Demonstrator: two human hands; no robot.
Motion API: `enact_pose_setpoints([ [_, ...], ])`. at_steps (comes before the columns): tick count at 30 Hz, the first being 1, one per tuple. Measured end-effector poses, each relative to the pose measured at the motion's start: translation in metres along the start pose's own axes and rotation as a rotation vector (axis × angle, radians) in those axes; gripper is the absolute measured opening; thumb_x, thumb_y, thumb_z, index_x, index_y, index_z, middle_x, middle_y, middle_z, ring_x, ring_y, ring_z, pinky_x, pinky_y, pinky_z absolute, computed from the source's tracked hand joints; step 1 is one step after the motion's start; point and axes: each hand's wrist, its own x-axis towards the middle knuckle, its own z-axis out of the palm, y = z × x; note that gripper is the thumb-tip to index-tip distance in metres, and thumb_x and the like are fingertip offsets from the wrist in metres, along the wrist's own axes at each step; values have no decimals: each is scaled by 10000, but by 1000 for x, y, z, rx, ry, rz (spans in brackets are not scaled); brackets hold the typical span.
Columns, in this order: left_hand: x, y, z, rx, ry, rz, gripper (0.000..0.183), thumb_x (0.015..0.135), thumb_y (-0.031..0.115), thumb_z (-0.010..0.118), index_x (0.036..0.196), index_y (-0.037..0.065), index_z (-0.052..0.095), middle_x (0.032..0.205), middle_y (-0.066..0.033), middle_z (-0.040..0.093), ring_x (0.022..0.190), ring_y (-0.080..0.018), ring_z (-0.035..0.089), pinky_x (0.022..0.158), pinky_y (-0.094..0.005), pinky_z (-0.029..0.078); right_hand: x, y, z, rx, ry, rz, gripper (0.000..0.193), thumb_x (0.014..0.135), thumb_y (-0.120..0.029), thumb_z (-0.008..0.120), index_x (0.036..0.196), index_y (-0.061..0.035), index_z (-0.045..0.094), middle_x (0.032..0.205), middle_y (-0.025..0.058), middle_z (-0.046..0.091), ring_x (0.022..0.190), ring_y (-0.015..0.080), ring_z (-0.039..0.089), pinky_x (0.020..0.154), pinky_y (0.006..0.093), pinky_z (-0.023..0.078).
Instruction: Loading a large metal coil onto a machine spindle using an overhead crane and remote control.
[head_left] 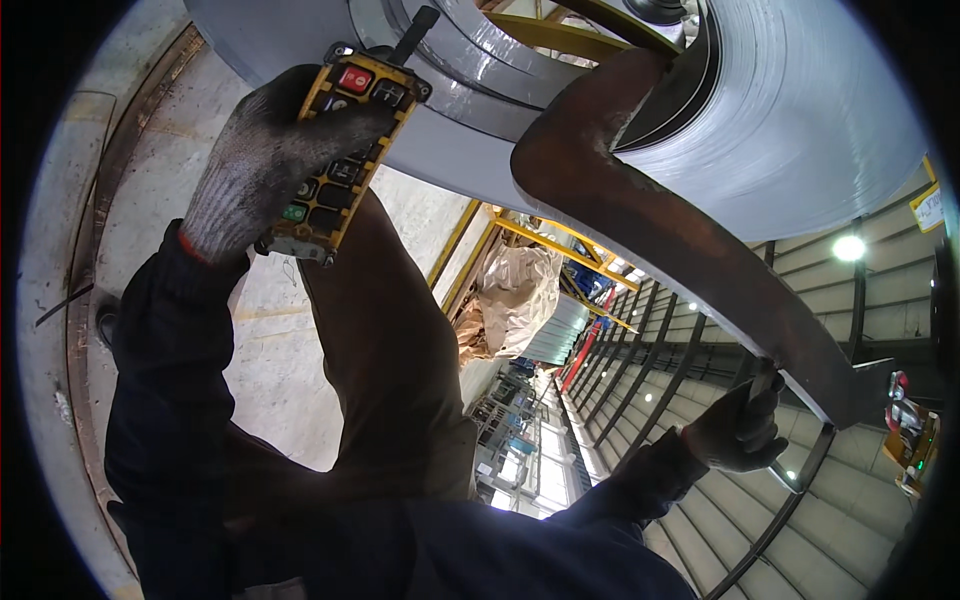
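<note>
Left hand (250,155): most fingers hidden behind the yellow remote control (345,173); thumb lies across several of its buttons. Right hand (738,432): small, dark, covering part of the metal handle (764,382). Curved brown steel beam (700,235) lost from sight at the right coil (810,110), its far reach untellable. Both that and the left coil (460,155) cut by the upper edge. Wearer's torso (400,555) cut below. Distant machinery (515,425) too small to tell.

Left hand (245,155): gloved, raised, gripping, thumb (350,132) extended rightward. Left forearm (172,345): upright in view. Right hand (738,432): gloved, fingers (764,432) curled. Right arm (645,480): extended outward.
</note>
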Motion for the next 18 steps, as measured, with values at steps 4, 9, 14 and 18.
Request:
enact_pose_setpoints([
  [4,-1,6,0,-19,2,-23,582,863,429,789,1235,1,660,997,-129,740,858,-172,733,785,-312,595,2,7,-1,-28,10,17,518,982,-214,524,539,-220,257,479,-33,173,632,161,349,1254,530,214],
  [9,-1,16,-3,-21,5,-80,541,881,413,769,1229,11,672,998,-125,732,860,-172,726,787,-310,589,17,-3,-24,30,65,46,505,984,-208,526,544,-209,277,486,-24,168,636,160,369,1281,559,151],
  [14,8,2,-16,311,-83,202,337,923,256,716,1234,128,701,1047,-137,683,926,-227,714,802,-323,578,9,1,-25,19,-83,76,496,979,-198,500,532,-200,285,489,-12,189,657,187,377,1278,583,154],
  [18,15,6,-9,493,-34,187,284,932,215,694,1213,174,711,1069,-158,656,954,-284,702,807,-367,569,8,-3,-34,-60,-21,51,498,973,-239,468,515,-189,278,482,6,223,778,248,457,1265,588,197],
])
